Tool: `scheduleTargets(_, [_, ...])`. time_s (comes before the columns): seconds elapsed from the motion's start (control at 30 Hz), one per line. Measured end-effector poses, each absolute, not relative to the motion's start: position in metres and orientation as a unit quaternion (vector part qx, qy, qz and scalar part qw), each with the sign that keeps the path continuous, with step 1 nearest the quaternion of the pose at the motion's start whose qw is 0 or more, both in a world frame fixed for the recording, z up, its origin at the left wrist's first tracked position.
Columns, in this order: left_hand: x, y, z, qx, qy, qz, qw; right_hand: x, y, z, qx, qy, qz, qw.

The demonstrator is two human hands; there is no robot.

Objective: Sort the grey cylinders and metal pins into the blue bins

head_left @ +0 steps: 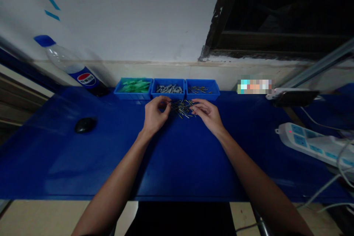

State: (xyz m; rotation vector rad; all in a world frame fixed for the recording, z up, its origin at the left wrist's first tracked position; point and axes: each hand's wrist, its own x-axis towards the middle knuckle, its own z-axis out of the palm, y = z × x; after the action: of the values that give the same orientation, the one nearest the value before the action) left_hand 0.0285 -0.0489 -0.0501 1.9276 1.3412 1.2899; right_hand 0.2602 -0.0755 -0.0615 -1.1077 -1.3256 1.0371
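A loose pile of thin metal screws (181, 108) lies on the blue tabletop between my hands. My left hand (156, 114) is at the pile's left edge, its thumb and fingertips curled together; what they pinch is too small to make out. On the other side, my right hand (208, 114) has its fingers bent in and its fingertips closed at the screws. Behind the pile stand three blue bins in a row: a left bin (132, 96) of green plastic pieces (135, 85), a middle bin (167, 96) of grey plugs (169, 88), and a right bin (215, 87) with some screws (198, 89).
A Pepsi bottle (87, 78) leans at the back left, with a black mouse (84, 125) in front of it. At the right are a phone (295, 98) on a white stand, a power strip (306, 142) and white cables (322, 191). The wall (138, 18) borders the back.
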Motion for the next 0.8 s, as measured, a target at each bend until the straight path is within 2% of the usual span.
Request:
scheduleTargets(0.1, [0.035,-0.052,-0.048,0.67,0.456,0.504,0.298,0.258,-0.077,-0.062,-0.46,-0.56,0.447,0.524])
scheduleTargets(0.2, [0.042,-0.056,-0.045,0.67,0.403,0.494,0.381,0.256,-0.078,-0.062,-0.446,-0.562,0.472,0.513])
scheduleTargets(0.3, [0.045,-0.059,-0.045,0.68,0.367,0.475,0.421,0.255,-0.078,-0.062,-0.432,-0.557,0.505,0.498])
scheduleTargets(0.47, [0.045,-0.061,-0.047,0.693,0.346,0.455,0.44,0.256,-0.077,-0.062,-0.422,-0.543,0.539,0.487])
scheduleTargets(0.8, [0.044,-0.061,-0.05,0.716,0.348,0.443,0.413,0.255,-0.079,-0.059,-0.417,-0.528,0.558,0.486])
